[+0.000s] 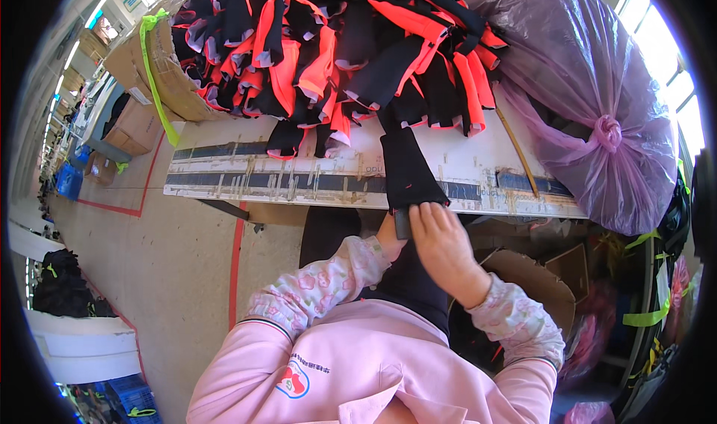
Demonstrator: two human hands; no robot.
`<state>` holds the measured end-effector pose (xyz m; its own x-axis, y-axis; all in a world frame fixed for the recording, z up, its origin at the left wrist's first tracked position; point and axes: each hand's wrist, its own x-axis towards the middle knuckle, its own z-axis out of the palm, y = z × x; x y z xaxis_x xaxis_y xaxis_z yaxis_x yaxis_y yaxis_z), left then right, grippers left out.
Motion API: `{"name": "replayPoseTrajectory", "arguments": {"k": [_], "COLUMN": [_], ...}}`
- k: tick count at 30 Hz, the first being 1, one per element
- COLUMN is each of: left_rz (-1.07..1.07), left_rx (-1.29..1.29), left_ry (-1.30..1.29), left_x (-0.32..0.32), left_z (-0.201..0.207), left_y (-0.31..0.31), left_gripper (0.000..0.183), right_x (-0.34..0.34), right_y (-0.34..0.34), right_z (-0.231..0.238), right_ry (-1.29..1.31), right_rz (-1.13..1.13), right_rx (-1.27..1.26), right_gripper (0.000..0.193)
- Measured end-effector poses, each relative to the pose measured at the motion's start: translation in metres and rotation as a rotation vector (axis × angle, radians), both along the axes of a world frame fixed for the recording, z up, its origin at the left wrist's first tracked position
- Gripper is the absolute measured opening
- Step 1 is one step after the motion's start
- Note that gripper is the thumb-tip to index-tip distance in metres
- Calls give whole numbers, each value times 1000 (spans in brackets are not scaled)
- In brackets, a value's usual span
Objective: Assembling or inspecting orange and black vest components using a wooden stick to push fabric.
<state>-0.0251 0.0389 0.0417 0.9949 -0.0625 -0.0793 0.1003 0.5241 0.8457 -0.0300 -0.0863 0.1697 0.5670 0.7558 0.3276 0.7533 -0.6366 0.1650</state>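
A black fabric piece (408, 168), wider toward me, stretches from the pile over the table's front edge. At its near end my right hand (442, 246) is closed, fingers together over the hem, with the thumb out of sight. My left hand (390, 235) reaches to the same end from the left; its fingers are hidden behind or inside the fabric. A small dark flap (402, 224) shows between the two hands. Beyond them lies a heap of black and bright coral fabric pieces (317, 65), several hanging toward the near side.
The white worktable (336, 174) has worn tape along its front. A cardboard box (168, 73) with a yellow-green strap (151, 73) stands at the left. A tied purple plastic bag (575, 73) bulges at the right, near a thin wooden stick (517, 153). An open carton (526, 274) sits under the table.
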Motion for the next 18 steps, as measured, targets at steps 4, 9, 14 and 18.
{"name": "replayPoseTrajectory", "arguments": {"k": [4, 9, 14, 18], "left_rz": [7, 71, 90, 62], "left_rx": [20, 230, 131, 169], "left_ry": [-34, 292, 338, 381], "left_x": [2, 0, -2, 4], "left_z": [-16, -27, -37, -48], "left_y": [3, -5, -7, -6], "left_gripper": [37, 21, 17, 15], "right_x": [5, 29, 43, 60], "right_y": [14, 16, 20, 24], "right_z": [-33, -74, -98, -131], "right_ry": [68, 434, 554, 275], "right_rz": [-6, -89, -52, 28], "right_rx": [142, -40, 33, 13], "right_gripper": [41, 23, 27, 24]}}
